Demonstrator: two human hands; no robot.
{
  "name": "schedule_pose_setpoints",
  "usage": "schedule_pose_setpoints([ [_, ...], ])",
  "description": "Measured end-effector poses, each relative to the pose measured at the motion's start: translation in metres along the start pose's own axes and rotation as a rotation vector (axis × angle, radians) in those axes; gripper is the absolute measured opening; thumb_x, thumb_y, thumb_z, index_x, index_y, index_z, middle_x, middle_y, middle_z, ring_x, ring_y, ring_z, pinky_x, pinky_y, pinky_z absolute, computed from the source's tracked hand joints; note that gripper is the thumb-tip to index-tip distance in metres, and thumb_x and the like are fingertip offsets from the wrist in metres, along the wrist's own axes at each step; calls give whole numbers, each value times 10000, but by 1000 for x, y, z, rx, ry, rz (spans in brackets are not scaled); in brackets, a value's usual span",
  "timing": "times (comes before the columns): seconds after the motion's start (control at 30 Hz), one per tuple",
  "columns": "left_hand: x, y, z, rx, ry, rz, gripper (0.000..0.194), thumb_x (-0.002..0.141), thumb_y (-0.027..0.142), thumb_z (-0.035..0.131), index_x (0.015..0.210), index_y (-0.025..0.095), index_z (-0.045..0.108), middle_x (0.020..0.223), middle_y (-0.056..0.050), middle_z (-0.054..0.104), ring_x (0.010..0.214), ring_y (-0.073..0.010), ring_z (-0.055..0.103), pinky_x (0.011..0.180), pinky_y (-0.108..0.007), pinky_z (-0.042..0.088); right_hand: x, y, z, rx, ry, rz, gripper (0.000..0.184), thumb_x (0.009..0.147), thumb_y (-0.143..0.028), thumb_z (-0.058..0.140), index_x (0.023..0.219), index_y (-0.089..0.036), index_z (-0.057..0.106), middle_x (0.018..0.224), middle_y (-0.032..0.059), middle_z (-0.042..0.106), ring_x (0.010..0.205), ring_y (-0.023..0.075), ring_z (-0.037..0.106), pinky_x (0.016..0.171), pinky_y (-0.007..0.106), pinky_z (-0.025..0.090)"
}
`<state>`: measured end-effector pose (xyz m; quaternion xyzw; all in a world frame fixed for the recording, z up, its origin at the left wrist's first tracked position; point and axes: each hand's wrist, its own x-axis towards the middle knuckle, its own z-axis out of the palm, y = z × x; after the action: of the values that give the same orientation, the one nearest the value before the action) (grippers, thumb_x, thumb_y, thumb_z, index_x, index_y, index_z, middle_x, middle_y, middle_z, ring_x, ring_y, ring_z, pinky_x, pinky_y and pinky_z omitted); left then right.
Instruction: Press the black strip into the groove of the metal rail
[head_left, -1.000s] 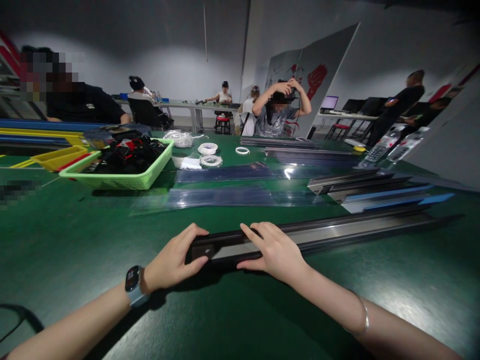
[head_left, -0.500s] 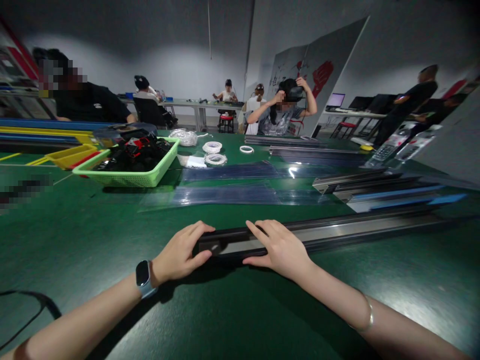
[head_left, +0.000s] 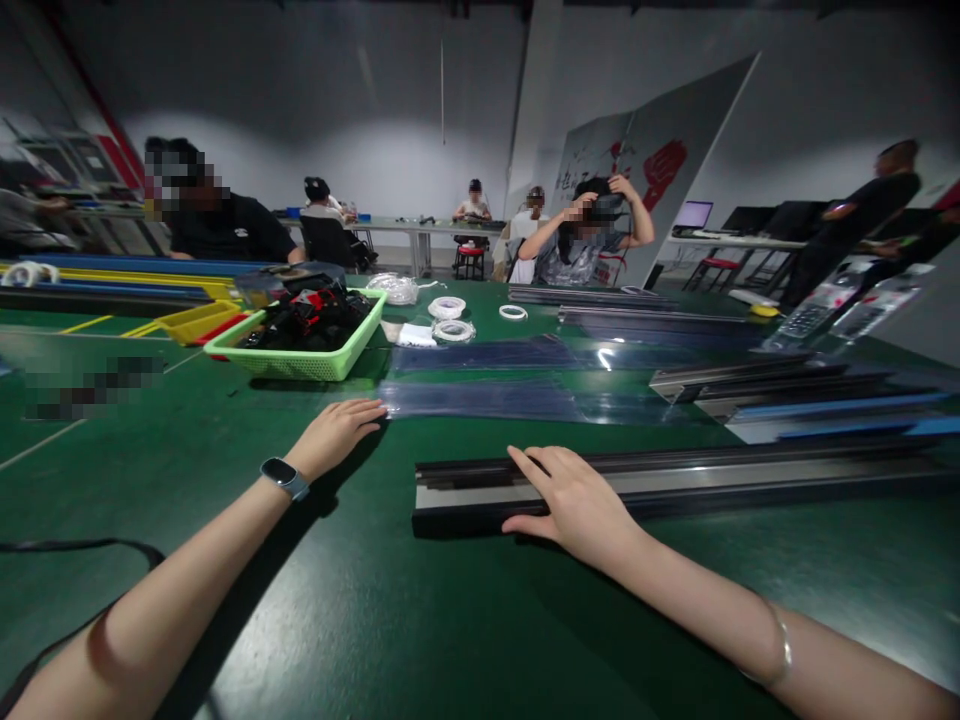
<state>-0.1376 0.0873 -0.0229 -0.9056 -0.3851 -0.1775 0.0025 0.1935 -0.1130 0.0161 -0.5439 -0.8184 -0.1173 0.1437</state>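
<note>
My right hand lies over a long black metal profile with a silvery channel. Its thumb is on the near side and its fingers reach across the top, steadying the piece near its left end. My left hand, with a watch on the wrist, is away from the profile. Its fingers stretch out flat at the left end of a clear plastic sleeve; whether the fingertips touch it I cannot tell. Behind that lies a second clear plastic sleeve.
A green basket of black and red parts stands at back left, beside a yellow bin. Tape rolls lie behind the sleeves. More metal profiles and water bottles are at right. Several people sit or stand beyond.
My left hand has let go of the profile's left end and moved up and left to the nearer plastic sleeve. My right hand stays on the profile. The view has shifted slightly.
</note>
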Motion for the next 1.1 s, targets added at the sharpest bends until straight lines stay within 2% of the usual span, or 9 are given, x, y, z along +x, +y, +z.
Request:
schedule_pose_setpoints([
  [0.13,17,-2,9,-30,-26,47,361,925,303,343,1204,213,552,1260,-38,557,1171,-187,493,1013,-369,369,21,9,-21,132,-115,-25,628,816,-639,414,1256,-203,515,1147,107,595,1021,248,554,827,403,478],
  [0.27,27,-2,9,-43,-30,92,372,924,242,307,1196,210,559,1259,-27,557,1175,-164,491,1022,-333,373,67,24,-26,81,-72,-13,626,839,-624,385,1218,-151,543,1170,140,578,1094,282,508,881,434,434],
  [0.37,25,-4,6,-18,9,70,354,918,323,374,1209,212,543,1271,-41,544,1184,-192,477,1025,-364,364,112,35,-3,83,-163,-37,712,803,-637,443,1273,-105,484,1224,187,534,1124,312,486,924,447,395],
  [0.43,21,-7,3,10,39,39,372,900,384,425,1214,216,534,1266,-51,545,1191,-215,465,1027,-392,351,140,42,21,116,-263,-84,824,728,-650,540,1323,-91,424,1327,212,439,1205,342,412,960,449,365],
  [0.53,17,-13,0,55,79,-23,382,883,426,459,1197,223,535,1236,-67,564,1157,-235,489,1002,-415,358,168,50,56,149,-302,-114,950,633,-660,627,1352,-89,384,1379,212,376,1261,336,353,1027,414,297],
  [0.7,15,-20,5,122,154,-154,480,856,509,468,1217,192,485,1217,-121,561,1125,-272,502,963,-431,369,177,62,84,211,-324,-101,944,660,-710,552,1381,-142,335,1359,164,426,1229,291,411,1010,387,323],
  [0.8,16,-20,8,149,173,-208,562,843,568,443,1230,161,462,1194,-147,564,1100,-290,519,940,-416,383,174,69,88,225,-327,-62,919,671,-730,517,1377,-169,342,1344,156,443,1215,288,422,985,387,346],
  [0.97,15,-18,5,181,159,-234,599,826,614,427,1225,169,455,1147,-136,589,1002,-281,576,867,-373,426,171,75,92,209,-331,27,967,606,-803,491,1334,-173,413,1397,202,334,1283,368,289,1011,471,270],
  [1.1,15,-15,3,212,159,-236,611,806,612,469,1241,184,437,1163,-134,578,1001,-286,575,858,-373,422,170,74,92,203,-312,61,989,592,-811,495,1339,-171,391,1269,201,454,1188,350,415,971,444,314],
])
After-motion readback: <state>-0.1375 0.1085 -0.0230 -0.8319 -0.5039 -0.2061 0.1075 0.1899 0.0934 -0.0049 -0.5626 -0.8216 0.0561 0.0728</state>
